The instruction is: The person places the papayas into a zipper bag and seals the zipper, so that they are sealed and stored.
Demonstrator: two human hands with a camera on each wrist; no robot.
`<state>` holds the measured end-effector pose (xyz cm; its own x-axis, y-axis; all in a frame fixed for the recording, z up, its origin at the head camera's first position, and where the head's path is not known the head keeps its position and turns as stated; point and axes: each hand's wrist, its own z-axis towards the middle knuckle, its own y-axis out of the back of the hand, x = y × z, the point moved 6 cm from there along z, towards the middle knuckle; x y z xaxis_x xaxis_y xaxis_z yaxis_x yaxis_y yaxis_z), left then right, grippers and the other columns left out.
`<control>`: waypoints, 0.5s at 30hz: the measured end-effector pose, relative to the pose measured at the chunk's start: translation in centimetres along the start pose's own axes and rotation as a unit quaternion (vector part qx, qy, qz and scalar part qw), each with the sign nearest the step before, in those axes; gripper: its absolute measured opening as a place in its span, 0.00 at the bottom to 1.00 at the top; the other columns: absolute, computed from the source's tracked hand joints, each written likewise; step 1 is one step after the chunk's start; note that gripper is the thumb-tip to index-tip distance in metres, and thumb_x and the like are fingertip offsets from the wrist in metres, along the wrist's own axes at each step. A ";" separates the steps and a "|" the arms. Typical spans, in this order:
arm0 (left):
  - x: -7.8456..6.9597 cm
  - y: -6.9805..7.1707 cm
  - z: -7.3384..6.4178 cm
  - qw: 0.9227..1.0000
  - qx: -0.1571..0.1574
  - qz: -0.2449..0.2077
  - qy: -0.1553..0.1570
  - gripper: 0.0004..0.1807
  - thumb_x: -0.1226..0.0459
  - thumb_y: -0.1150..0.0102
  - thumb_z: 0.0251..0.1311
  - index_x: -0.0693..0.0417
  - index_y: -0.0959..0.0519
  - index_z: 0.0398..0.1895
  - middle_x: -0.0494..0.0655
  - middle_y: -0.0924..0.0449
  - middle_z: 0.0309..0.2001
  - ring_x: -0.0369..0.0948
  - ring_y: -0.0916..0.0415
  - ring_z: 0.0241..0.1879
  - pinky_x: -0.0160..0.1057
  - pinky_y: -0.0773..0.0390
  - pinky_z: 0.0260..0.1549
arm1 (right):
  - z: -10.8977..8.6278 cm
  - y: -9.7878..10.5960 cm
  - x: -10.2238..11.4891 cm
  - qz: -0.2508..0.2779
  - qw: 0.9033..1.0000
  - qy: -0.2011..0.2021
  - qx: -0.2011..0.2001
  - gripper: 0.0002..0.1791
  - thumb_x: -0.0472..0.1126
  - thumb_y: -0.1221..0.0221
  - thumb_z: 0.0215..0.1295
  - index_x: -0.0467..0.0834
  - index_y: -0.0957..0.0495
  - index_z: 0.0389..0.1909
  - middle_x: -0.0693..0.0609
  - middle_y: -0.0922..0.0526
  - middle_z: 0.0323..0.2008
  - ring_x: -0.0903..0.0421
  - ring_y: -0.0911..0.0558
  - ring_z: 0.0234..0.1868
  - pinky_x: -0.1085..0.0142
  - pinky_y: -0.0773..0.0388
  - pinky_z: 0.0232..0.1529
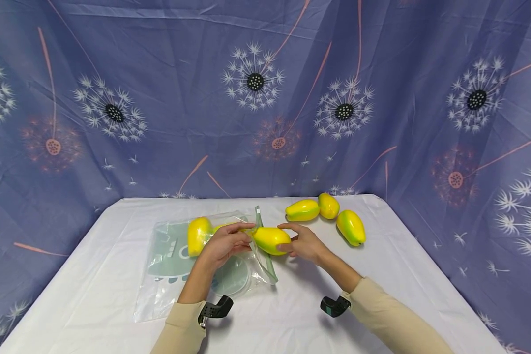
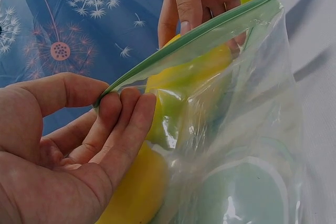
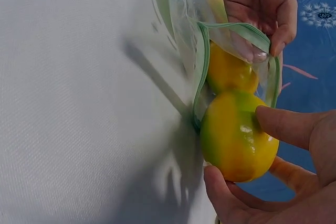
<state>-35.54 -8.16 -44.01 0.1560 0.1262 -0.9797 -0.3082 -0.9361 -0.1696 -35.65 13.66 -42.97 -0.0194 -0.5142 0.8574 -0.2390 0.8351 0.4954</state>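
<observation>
A clear zip bag [image 1: 159, 290] with a green print and green zip strip [image 2: 194, 32] lies on the table, its mouth open to the right. My left hand [image 1: 227, 244] pinches the rim of the mouth between thumb and fingers. My right hand [image 1: 307, 243] holds a glossy yellow-green fruit [image 1: 271, 240], shaped like a mango or papaya, by its sides with spread fingertips. This fruit is at the mouth, its far end against or within the opening. Inside the bag lies one yellow fruit [image 1: 198, 237]; another fruit [image 3: 231, 71] sits just behind the held one, partly hidden by the left hand.
Three more such fruits lie at the back right: one fruit [image 1: 302, 210] on its side, a second fruit [image 1: 329, 206] touching or close to it, and a third fruit [image 1: 351, 228] nearer. A white cloth covers the table [image 1: 93, 275]. A blue dandelion-patterned curtain [image 1: 181, 98] hangs behind.
</observation>
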 end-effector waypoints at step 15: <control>0.2 -0.1 0.0 1.000 0.001 0.000 0.003 0.27 0.73 0.44 0.64 0.67 0.28 0.68 0.66 0.24 0.60 0.42 0.17 0.37 0.39 0.13 0.44 | 0.4 -1.3 0.4 0.008 1.000 -0.004 0.015 0.36 0.42 0.27 0.57 0.47 0.25 0.68 0.39 0.20 0.58 0.53 0.16 0.37 0.60 0.13 0.37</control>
<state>-35.45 -8.02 -44.20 0.1622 0.1233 -0.9790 -0.3093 -0.9358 -0.1691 -35.71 12.29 -43.31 -0.0311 -0.5022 0.8642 -0.2669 0.8374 0.4770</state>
